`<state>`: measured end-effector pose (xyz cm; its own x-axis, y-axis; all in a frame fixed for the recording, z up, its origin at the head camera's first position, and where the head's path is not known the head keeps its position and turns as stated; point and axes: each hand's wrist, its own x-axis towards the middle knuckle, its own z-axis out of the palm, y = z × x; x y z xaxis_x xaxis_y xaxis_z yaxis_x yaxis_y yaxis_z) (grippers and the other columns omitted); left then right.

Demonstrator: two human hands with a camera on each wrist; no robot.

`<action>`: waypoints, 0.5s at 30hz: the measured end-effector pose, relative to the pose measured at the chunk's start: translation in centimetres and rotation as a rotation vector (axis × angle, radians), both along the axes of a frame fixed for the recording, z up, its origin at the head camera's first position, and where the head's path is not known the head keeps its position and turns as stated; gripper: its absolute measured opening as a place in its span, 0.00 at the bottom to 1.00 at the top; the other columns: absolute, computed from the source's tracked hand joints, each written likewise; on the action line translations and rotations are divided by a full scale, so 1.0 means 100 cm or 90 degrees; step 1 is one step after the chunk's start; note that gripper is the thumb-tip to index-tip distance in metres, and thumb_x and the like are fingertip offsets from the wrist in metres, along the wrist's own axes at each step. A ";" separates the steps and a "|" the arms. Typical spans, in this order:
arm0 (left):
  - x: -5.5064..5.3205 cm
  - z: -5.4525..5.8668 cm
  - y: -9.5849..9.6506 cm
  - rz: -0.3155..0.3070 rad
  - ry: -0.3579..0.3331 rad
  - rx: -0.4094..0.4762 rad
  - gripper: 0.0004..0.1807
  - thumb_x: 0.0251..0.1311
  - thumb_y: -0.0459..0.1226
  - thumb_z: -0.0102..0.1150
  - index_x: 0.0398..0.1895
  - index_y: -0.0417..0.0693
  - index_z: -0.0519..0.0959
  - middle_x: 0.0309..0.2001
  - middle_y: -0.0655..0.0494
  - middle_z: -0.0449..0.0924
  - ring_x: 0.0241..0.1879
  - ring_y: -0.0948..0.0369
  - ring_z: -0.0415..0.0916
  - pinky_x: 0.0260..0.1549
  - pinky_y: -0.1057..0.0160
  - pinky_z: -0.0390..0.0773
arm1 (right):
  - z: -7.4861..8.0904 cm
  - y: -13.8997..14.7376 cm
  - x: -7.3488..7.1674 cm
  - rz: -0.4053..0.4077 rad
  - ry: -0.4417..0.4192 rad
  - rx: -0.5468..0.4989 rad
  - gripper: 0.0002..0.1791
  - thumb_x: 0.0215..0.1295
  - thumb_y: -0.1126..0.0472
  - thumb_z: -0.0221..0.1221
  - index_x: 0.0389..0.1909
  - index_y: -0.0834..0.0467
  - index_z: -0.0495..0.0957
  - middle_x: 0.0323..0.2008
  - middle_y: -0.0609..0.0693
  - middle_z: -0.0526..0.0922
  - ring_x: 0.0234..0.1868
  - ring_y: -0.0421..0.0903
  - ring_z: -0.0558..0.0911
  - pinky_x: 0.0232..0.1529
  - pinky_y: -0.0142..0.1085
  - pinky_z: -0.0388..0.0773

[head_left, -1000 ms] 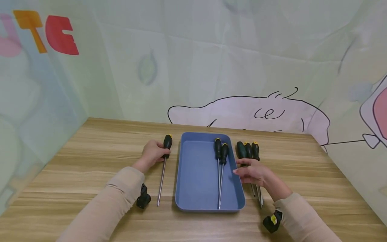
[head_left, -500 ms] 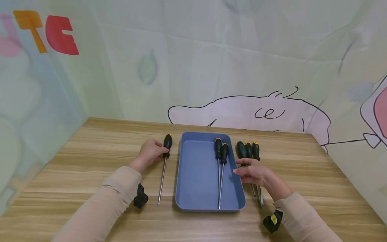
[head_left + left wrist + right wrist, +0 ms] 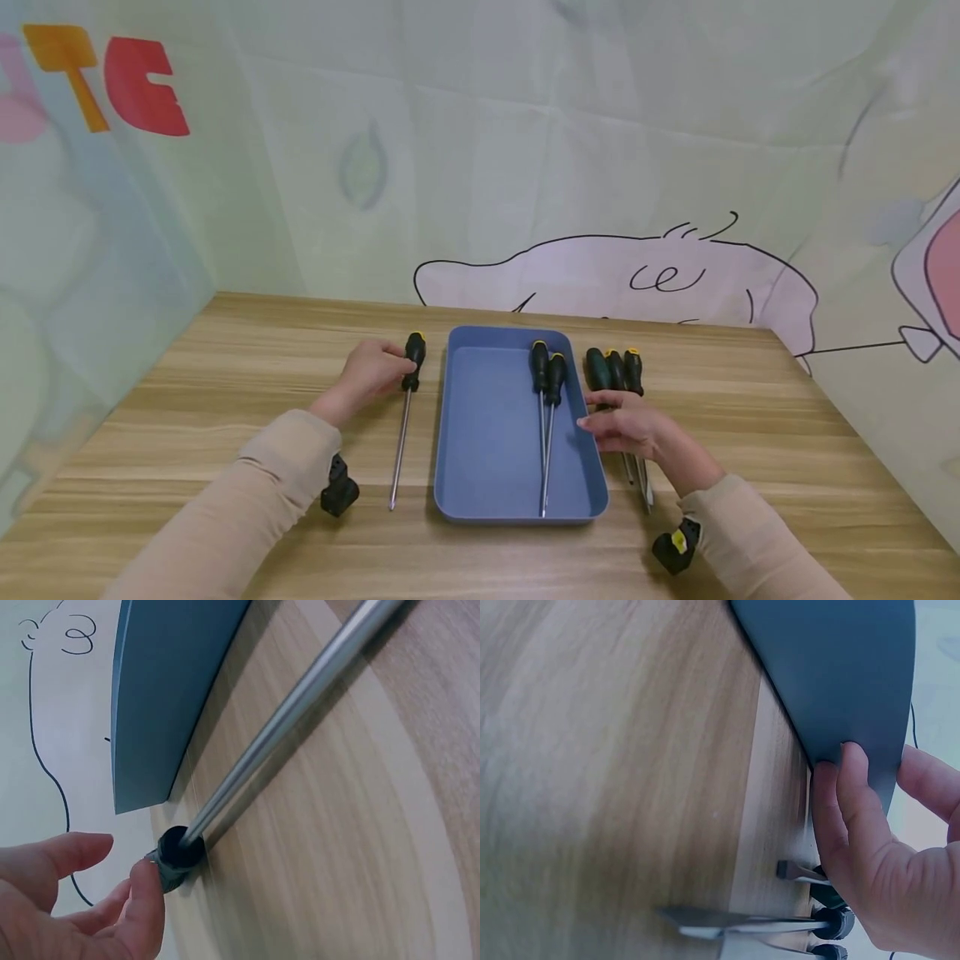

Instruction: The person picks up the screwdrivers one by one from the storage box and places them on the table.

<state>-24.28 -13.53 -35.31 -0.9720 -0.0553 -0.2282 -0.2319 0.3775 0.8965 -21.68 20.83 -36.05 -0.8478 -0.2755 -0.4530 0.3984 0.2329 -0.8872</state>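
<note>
In the head view a long screwdriver with a black and yellow handle lies on the table left of the blue tray. My left hand is beside its handle; the left wrist view shows the fingertips touching the handle, thumb held apart. My right hand holds the tray's right wall, its thumb over the rim and other fingers against the outer side. Two screwdrivers lie inside the tray along its right side. Three more screwdrivers rest right of the tray, partly hidden by my right hand.
The wooden table ends at a printed cloth backdrop behind and at the left. Black wrist cameras hang under both sleeves, close above the table.
My left hand has drawn a little to the left, its fingers loosening from the screwdriver handle, which stays on the table. My right hand and the tray keep their places.
</note>
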 end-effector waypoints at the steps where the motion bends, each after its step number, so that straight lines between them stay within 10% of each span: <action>1: 0.000 0.001 0.001 -0.007 0.000 -0.002 0.22 0.56 0.29 0.56 0.53 0.27 0.69 0.39 0.44 0.71 0.29 0.61 0.70 0.32 0.63 0.77 | 0.000 0.000 0.000 0.001 -0.001 -0.005 0.34 0.60 0.72 0.56 0.65 0.71 0.52 0.35 0.53 0.75 0.32 0.43 0.77 0.36 0.38 0.79; 15: 0.005 0.018 0.015 -0.060 0.028 0.015 0.19 0.57 0.29 0.53 0.52 0.30 0.69 0.19 0.55 0.70 0.19 0.65 0.66 0.24 0.68 0.72 | -0.002 0.001 0.000 0.003 -0.003 -0.033 0.35 0.60 0.72 0.55 0.66 0.73 0.49 0.34 0.53 0.75 0.31 0.42 0.78 0.35 0.37 0.79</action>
